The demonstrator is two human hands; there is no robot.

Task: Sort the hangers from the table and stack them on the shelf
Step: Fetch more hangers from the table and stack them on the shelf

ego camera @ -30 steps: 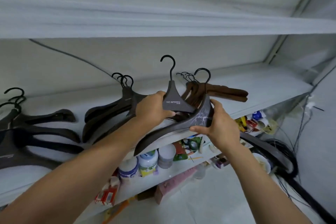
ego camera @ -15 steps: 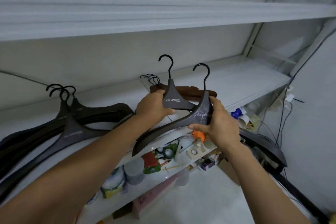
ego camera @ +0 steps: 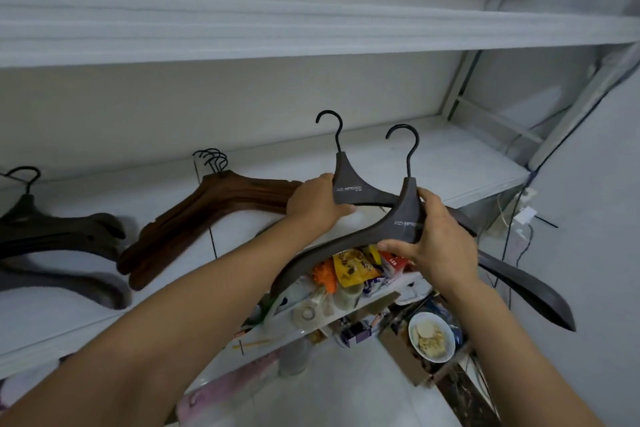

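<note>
Gripping 1 dark grey broad-shouldered plastic hanger (ego camera: 348, 184) at its neck, the left hand (ego camera: 317, 204) hovers over the white metal shelf (ego camera: 467, 163); the right hand (ego camera: 433, 239) clasps another matching grey hanger (ego camera: 405, 218) just beside it. Left of both hands, brown wooden hangers (ego camera: 214, 215) and dark hangers (ego camera: 59, 236) already lie stacked, so these 2 look unplaced.

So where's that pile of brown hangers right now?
In the head view the brown hangers lie stacked on the white shelf, left of centre, between the dark hangers at the far left and the left hand.
</note>
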